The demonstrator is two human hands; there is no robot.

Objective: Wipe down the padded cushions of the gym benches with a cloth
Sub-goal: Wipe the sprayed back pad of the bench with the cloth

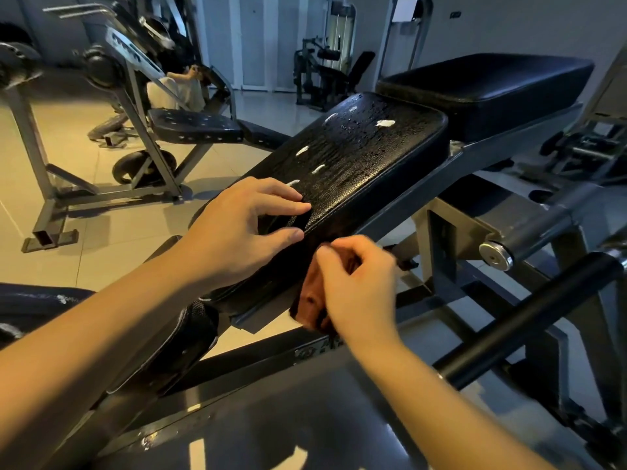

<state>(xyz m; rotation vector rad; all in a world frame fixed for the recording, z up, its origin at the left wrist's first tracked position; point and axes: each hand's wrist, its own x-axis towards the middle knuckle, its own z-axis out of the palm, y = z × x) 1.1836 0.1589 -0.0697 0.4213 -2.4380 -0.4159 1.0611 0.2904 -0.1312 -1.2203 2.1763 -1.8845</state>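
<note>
A black padded seat cushion [366, 154] slopes up across the middle of the head view, wet with droplets and a few white foam streaks. A longer black back pad [492, 86] lies beyond it at the upper right. My left hand [244, 228] rests on the near corner of the seat cushion, with the fingers spread and the thumb at its edge. Just below that edge my right hand [356, 283] grips a bunched brown cloth [310, 300], which hangs against the cushion's side.
A black foam-covered bar [529, 320] juts out at the right over the bench's grey steel frame [458, 228]. Another bench with a perforated black seat [193, 125] stands at the left on the tiled floor. More machines stand at the back by the wall.
</note>
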